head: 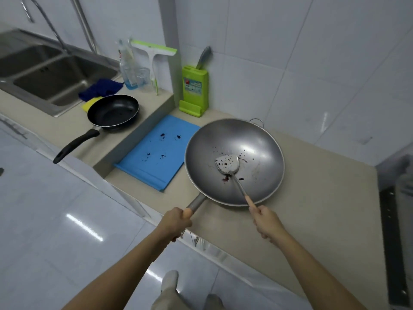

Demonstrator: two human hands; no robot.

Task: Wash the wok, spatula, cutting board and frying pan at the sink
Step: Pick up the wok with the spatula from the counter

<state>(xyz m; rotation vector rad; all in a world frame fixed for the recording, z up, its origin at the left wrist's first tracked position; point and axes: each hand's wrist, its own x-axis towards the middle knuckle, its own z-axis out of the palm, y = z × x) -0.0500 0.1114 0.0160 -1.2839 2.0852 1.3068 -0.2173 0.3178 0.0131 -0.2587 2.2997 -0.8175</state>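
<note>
A large grey wok (252, 139) speckled with dark stains sits on the beige counter at centre right. My left hand (176, 222) grips its handle at the counter's front edge. Inside the wok lies a metal spatula (228, 164), also stained, and my right hand (266, 220) grips the end of its wooden handle. A blue cutting board (156, 153) with dark spots lies flat just left of the wok. Further left, on a raised counter step, stands a black frying pan (112, 113) with its handle pointing toward me. The double steel sink (44, 72) is at the far left.
By the sink lie a blue cloth (100, 89) and a yellow sponge (89, 104). A spray bottle (128, 66), a squeegee (154, 54) and a green knife block (194, 90) stand against the tiled wall. A hob edge (393, 220) is at the far right.
</note>
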